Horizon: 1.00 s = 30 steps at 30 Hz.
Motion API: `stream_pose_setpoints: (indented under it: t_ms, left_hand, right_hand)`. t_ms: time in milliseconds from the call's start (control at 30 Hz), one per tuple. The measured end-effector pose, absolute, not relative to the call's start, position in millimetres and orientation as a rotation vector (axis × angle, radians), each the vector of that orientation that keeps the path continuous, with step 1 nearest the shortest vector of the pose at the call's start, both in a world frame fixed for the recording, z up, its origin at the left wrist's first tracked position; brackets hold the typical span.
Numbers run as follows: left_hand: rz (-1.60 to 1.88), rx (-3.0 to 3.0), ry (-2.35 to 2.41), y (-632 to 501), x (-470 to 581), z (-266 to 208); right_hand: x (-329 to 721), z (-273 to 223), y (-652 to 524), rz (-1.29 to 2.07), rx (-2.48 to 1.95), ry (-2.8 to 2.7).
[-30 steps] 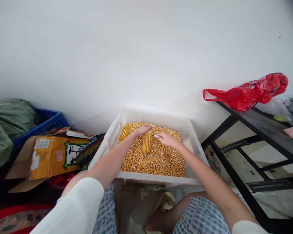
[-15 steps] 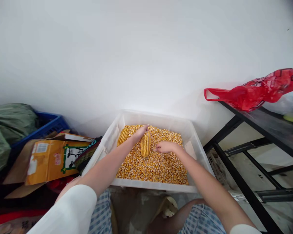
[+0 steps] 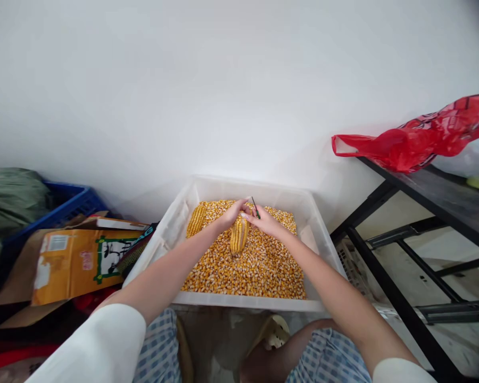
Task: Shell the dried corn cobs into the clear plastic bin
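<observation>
An ear of corn [image 3: 238, 238] with yellow kernels and a paler strip down its side is tilted over the loose kernels. My left hand [image 3: 233, 213] closes round its far end. Just right of the ear, my right hand [image 3: 265, 221] is closed on a thin screwdriver-like tool [image 3: 256, 208], with a dark shaft sticking up and a bit of green near the fingers. The hands almost touch; their fingertips partly hide the ear's top. Beneath them, loose corn kernels [image 3: 243, 282] fill a white plastic bin [image 3: 255, 302]. Another ear of corn [image 3: 195, 221] lies at the bin's left side.
On the left are a blue crate [image 3: 74, 205], a green bag [image 3: 16, 207] and an orange cardboard box [image 3: 69, 266]. A black metal-framed table [image 3: 435, 199] stands on the right, with a red plastic bag [image 3: 407, 141] on it. A white wall [image 3: 239, 96] rises behind the bin.
My right hand has moved up and left from the kernels to beside my left hand, and the tool's shaft now shows above it. My left hand still holds the ear of corn.
</observation>
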<state>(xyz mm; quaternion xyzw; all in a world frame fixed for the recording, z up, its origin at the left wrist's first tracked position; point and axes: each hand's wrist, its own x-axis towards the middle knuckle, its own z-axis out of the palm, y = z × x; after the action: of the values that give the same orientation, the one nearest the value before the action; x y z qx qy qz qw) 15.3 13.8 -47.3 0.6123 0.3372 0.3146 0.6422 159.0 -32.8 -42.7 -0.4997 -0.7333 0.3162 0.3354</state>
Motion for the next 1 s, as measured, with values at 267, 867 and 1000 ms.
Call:
stream_pose_setpoints:
  t_ms: [267, 867, 1000]
  left_hand:
    - [0.671, 1.308, 0.672, 9.4, 15.6, -47.2]
    - [0.827, 1.224, 0.787, 10.9, 33.8, -57.4]
    - [0.794, 1.291, 0.722, 14.8, 30.0, -59.6]
  right_hand:
    - [165.7, -48.4, -31.7, 1.163, -1.112, -1.797]
    - [155.9, -52.2, -34.6, 1.014, -1.274, -1.810]
    - [155.2, -43.8, -39.2, 0.853, -1.326, -1.896]
